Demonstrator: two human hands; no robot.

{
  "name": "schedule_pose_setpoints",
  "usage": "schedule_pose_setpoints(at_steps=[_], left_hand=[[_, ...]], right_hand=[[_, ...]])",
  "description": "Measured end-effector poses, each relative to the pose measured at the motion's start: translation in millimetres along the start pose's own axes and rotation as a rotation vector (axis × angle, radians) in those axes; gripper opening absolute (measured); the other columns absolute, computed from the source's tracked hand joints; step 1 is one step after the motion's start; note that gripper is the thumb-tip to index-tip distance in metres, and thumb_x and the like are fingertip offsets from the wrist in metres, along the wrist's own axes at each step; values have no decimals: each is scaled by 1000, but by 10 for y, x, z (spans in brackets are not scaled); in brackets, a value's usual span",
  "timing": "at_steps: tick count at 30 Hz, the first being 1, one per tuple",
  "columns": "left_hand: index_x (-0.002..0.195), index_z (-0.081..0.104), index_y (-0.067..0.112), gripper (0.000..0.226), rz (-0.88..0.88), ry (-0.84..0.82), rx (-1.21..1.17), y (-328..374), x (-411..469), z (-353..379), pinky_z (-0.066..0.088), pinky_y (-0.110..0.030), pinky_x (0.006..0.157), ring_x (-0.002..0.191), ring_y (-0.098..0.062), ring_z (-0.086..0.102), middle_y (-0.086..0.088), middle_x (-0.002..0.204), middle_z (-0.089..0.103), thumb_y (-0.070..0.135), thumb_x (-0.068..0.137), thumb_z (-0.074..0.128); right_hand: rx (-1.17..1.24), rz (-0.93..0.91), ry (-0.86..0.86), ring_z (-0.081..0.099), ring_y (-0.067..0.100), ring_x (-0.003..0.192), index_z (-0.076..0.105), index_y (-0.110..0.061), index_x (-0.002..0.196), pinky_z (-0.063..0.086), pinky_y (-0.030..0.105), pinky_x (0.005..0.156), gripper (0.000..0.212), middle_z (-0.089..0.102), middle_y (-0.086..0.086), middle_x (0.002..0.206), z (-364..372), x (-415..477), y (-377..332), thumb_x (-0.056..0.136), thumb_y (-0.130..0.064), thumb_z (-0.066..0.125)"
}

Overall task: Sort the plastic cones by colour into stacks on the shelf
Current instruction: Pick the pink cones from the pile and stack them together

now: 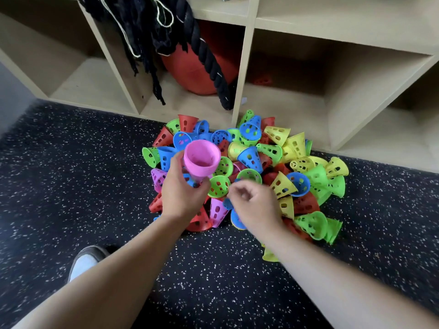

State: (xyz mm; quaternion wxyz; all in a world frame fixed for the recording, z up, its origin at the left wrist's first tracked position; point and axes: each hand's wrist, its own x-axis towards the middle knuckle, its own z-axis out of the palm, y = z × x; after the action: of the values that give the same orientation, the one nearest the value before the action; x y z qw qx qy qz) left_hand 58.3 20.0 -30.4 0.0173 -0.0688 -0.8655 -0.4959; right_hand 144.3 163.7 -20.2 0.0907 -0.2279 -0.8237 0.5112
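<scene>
A heap of plastic cones (251, 167) in red, blue, green, yellow and pink lies on the floor against the shelf (240, 74). My left hand (181, 193) grips a stack of pink cones (202, 157), wide end up, above the left side of the heap. My right hand (254, 205) hovers low over the heap's front with its fingers curled; whether they pinch a cone is hidden. A pink cone (217, 212) lies between my hands. One red cone (262, 80) sits deep in the middle-right shelf compartment.
A black speckled floor (95, 174) surrounds the heap. The shelf compartment behind the heap's left holds an orange ball (190, 72) with a thick black rope (209, 58) and dark cords hanging over it. My shoe (86, 260) stands at lower left.
</scene>
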Motion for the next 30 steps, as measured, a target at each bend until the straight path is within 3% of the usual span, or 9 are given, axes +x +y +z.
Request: schedule_pose_setpoints(at_steps=[3, 6, 9, 12, 16, 23, 26, 28, 30], left_hand=[[134, 48, 24, 66, -20, 14, 11, -89, 9, -87, 42, -19, 81, 95, 2, 57, 15, 111, 61, 20, 76, 78], [131, 48, 28, 64, -30, 28, 8, -151, 16, -151, 42, -19, 78, 90, 1, 56, 15, 109, 61, 19, 76, 79], [130, 47, 32, 64, -44, 36, 1, -195, 27, -185, 49, -26, 81, 91, -5, 61, 16, 108, 62, 19, 76, 79], [131, 46, 33, 66, -32, 42, 3, -224, 28, -206, 51, -26, 82, 92, -2, 60, 19, 107, 61, 18, 75, 79], [131, 46, 32, 67, -18, 42, 1, -251, 10, -212, 53, -30, 83, 91, 0, 59, 20, 107, 61, 17, 74, 79], [129, 46, 34, 67, 10, 16, 6, -278, -36, -233, 55, -34, 83, 94, 2, 59, 32, 105, 56, 17, 73, 79], [130, 45, 36, 67, -2, 14, -2, -280, -44, -252, 55, -38, 85, 97, 0, 60, 31, 106, 57, 18, 74, 78], [131, 44, 36, 68, -1, 11, 5, -289, -39, -256, 55, -40, 86, 98, -2, 61, 32, 106, 57, 19, 74, 78], [131, 44, 36, 68, 2, 7, 7, -299, -43, -254, 56, -40, 85, 99, -2, 61, 33, 107, 57, 19, 74, 77]], right_hand=[[-76, 183, -124, 60, 9, 62, 78, -22, 95, 45, 17, 58, 13, 74, -6, 77, 330, -172, 243, 90, -24, 66], [-125, 322, -123, 66, 12, 84, 74, -22, 113, 49, 21, 73, 24, 75, -7, 98, 486, -208, 384, 91, -24, 64], [-259, 212, -16, 68, 16, 89, 73, -24, 112, 42, 23, 69, 23, 75, -5, 97, 550, -215, 446, 89, -23, 67], [-297, 87, 33, 64, 16, 93, 70, -25, 115, 42, 22, 72, 30, 68, -4, 102, 608, -179, 514, 85, -21, 71], [-367, 23, 54, 63, 23, 95, 68, -22, 118, 51, 31, 75, 36, 55, 0, 111, 662, -107, 550, 82, -16, 72], [-457, 21, 27, 63, 27, 97, 66, -12, 103, 52, 36, 74, 21, 57, 4, 117, 658, -54, 594, 82, -13, 69], [-425, -34, -32, 62, 19, 98, 70, -13, 107, 46, 21, 75, 22, 61, -1, 111, 606, -92, 679, 85, -11, 67], [-356, -24, -58, 61, 13, 87, 74, -11, 96, 38, 6, 70, 12, 61, -5, 101, 574, -115, 695, 84, -10, 71], [-286, 16, -66, 57, 0, 78, 73, -13, 85, 37, 3, 69, 1, 59, -9, 92, 539, -141, 671, 84, -12, 74]])
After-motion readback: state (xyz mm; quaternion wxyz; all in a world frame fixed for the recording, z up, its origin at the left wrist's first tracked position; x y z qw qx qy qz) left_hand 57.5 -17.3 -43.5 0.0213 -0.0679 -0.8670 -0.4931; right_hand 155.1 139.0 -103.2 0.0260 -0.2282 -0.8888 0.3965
